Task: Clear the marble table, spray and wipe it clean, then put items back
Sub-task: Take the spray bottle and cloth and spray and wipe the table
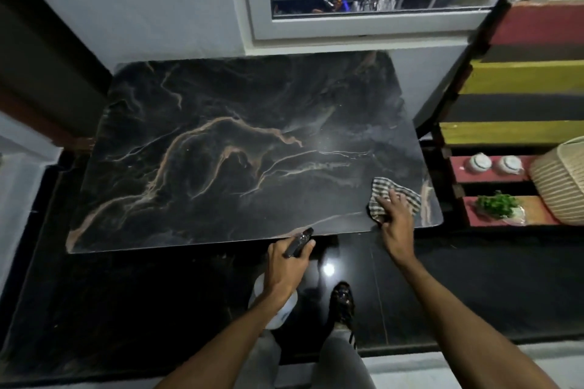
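Marble surface (221,142), dark with tan veins, carries only a checked cloth (384,193) near its front right corner. Right hand (395,218) lies flat on that cloth, fingers spread. Left hand (286,265) is closed around a spray bottle (297,243), nozzle just over the front edge.

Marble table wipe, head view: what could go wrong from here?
1. The checked cloth under the right hand sits at the near right corner of the marble table; a stroke outward could carry it off the edge.
2. The spray bottle in the left hand is held off the table over the dark glossy floor; drips there might make it slippery near the shoe.
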A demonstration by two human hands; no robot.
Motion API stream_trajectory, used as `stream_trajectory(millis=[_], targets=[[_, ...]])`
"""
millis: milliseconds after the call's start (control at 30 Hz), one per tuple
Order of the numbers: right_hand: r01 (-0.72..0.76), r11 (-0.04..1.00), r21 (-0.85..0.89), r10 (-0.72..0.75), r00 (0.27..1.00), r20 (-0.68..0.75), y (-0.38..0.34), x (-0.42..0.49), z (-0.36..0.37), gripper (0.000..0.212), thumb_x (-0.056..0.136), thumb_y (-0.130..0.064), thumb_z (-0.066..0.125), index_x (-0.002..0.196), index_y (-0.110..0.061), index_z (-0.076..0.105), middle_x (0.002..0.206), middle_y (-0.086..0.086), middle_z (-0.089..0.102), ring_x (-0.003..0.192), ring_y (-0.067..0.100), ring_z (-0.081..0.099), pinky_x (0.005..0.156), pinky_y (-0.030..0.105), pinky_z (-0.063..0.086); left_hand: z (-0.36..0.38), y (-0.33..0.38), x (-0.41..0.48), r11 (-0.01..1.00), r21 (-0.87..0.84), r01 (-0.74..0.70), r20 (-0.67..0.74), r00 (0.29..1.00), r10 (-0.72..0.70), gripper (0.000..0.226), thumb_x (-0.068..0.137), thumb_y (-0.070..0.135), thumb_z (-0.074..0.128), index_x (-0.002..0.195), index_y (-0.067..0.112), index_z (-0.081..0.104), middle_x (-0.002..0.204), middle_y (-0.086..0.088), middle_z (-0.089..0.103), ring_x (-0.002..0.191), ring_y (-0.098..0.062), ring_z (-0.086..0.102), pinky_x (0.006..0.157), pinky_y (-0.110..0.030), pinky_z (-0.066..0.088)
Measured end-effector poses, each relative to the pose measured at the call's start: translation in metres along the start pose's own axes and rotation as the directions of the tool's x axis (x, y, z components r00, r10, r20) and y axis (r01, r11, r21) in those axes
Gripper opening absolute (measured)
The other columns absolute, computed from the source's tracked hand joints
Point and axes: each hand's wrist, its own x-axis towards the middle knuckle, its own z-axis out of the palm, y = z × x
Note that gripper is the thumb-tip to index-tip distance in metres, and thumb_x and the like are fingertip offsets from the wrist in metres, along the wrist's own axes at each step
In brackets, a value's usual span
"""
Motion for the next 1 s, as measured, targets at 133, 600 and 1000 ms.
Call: stream_trajectory(millis=[133, 600, 1000], targets=[[-0.087, 0.995, 0.044, 0.09, 0.993, -0.071, 0.025, 0.017, -0.025, 0.075, 0.059, -0.003, 0.038, 0.129, -0.01, 0.065, 0.152, 0.014, 0.044, 0.146, 0.035, 0.03, 0.117, 0.059, 0.025, 0.032, 0.02, 0.002, 1.0, -0.004, -0.022, 0.042, 0.999, 0.022, 0.018, 0.083, 0.038, 0.082, 0.084, 0.02, 0.077, 0.077, 0.011, 0.073, 0.077, -0.005, 0.068, 0.077, -0.022, 0.052], [0.204, 0.977, 0.069, -0.211, 0.972, 0.106, 0.051, 0.017, -0.047, 0.059, 0.083, -0.014, 0.036, 0.137, -0.018, 0.058, 0.161, 0.005, 0.031, 0.154, 0.022, 0.011, 0.124, 0.052, 0.003, 0.094, 0.077, 0.022, 0.989, 0.032, -0.147, 0.045, 0.988, 0.145, 0.057, 0.089, 0.021, 0.079, 0.052, 0.028, 0.036, 0.046, 0.012, 0.045, 0.044, -0.003, 0.043, 0.05, -0.012, 0.029], [0.341, 0.936, 0.087, -0.352, 0.914, 0.2, 0.018, 0.061, -0.001, 0.053, 0.085, -0.015, 0.044, 0.136, -0.018, 0.059, 0.16, 0.006, 0.033, 0.152, 0.029, 0.019, 0.12, 0.059, 0.014, 0.075, 0.072, 0.033, 0.996, -0.008, -0.087, -0.106, 0.991, 0.086, 0.048, 0.09, 0.043, 0.072, 0.062, 0.009, 0.052, 0.054, -0.003, 0.054, 0.053, -0.02, 0.056, 0.056, -0.041, 0.048]])
